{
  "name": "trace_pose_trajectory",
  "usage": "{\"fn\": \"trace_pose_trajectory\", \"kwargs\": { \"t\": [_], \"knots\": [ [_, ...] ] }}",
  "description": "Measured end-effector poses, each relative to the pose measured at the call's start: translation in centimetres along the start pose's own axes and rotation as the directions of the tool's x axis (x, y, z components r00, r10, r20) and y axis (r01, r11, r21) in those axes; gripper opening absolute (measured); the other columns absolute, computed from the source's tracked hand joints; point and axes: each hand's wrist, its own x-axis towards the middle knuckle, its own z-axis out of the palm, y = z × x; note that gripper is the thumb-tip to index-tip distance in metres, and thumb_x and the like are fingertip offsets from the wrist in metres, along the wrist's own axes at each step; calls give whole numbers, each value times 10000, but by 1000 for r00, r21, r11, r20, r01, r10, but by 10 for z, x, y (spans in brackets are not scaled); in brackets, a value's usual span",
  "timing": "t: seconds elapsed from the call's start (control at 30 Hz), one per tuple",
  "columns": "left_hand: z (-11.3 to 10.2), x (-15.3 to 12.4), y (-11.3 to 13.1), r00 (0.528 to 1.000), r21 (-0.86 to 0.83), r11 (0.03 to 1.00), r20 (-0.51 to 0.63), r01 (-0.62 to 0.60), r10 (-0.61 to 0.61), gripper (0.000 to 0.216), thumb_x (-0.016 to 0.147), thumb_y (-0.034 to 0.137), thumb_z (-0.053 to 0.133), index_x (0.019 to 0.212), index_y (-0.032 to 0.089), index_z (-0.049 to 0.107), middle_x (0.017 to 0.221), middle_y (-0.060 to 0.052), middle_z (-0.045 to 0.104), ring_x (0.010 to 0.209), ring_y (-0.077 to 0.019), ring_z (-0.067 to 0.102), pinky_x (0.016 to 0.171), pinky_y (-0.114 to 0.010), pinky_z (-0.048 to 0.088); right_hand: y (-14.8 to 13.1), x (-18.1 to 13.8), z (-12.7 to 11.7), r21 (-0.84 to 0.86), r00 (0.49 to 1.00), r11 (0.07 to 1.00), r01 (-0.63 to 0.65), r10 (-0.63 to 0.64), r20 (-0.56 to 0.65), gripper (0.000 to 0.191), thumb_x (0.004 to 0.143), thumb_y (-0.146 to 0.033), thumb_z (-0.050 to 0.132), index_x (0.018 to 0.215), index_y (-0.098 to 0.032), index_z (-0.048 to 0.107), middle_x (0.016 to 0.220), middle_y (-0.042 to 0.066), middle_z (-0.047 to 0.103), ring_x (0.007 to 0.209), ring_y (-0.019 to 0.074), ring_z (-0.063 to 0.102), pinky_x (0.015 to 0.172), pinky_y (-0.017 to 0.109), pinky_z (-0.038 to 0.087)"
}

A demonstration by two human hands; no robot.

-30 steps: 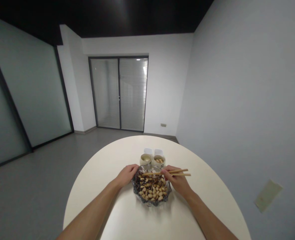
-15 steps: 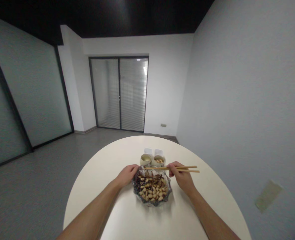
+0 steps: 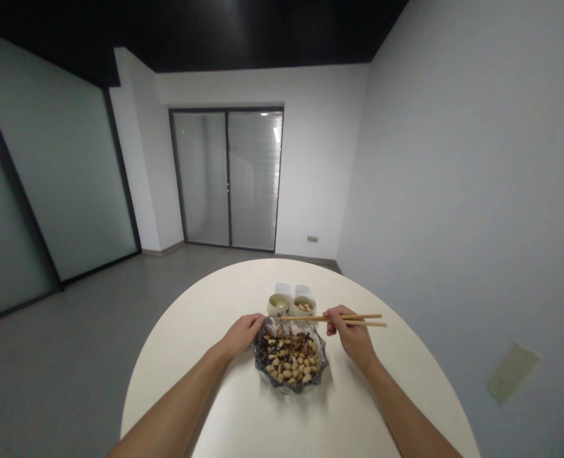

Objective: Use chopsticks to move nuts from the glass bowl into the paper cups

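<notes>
A clear glass bowl (image 3: 289, 386) with a wavy rim stands on the table before me. Pale pistachio-like nuts (image 3: 294, 369) fill its near side, and dark, thin dried pieces (image 3: 286, 338) lie toward its far side. My left hand (image 3: 244, 334) grips the bowl's left rim, its fingertips partly hidden. In my right hand (image 3: 351, 334), closed around them, is a pair of wooden chopsticks (image 3: 365, 320). They point left across the bowl's far rim; whether their tips pinch anything is too small to tell.
Just beyond the bowl stand two small cups: the left cup (image 3: 278, 305) shows a bare inside, the right cup (image 3: 303, 306) holds some nuts. Behind them are two whitish clear containers or lids (image 3: 303, 290). All rest on a round white table (image 3: 191, 331), with a wall (image 3: 454, 222) to the right.
My right hand and the chopsticks have shifted slightly to the right, the tips a little farther from me. My left hand and the bowl look unmoved.
</notes>
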Motion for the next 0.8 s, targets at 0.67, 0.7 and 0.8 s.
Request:
{"fn": "trace_pose_trajectory", "kwargs": {
  "t": [0.67, 0.7, 0.8],
  "knots": [
    [1, 1, -3, 1000, 19, 1000, -10, -3, 3, 503, 952, 530, 355, 917, 190, 723, 950, -44, 749, 909, -223, 644, 855, -295, 463, 3, 2, -4, -28, 1000, 1000, -13, 13, -12, 411, 851, -567, 622, 739, -179, 696, 507, 0, 587, 477, 138, 547, 471, 246, 463],
    [1, 1, -3, 1000, 20, 1000, -12, -3, 4, 501, 951, 529, 356, 910, 189, 722, 947, -43, 750, 906, -223, 644, 854, -294, 463, 3, 2, -5, -32, 1000, 999, -17, 16, -18, 416, 849, -572, 622, 737, -179, 695, 505, 0, 586, 473, 138, 546, 468, 247, 460],
    [0, 1, -3, 1000, 24, 1000, -11, -1, 1, 504, 949, 532, 355, 903, 189, 722, 942, -42, 750, 880, -217, 640, 854, -292, 464, 4, 3, -6, -25, 999, 999, -25, 24, -36, 424, 838, -586, 628, 736, -179, 693, 509, 0, 586, 471, 138, 547, 463, 248, 463]
  ]
}}
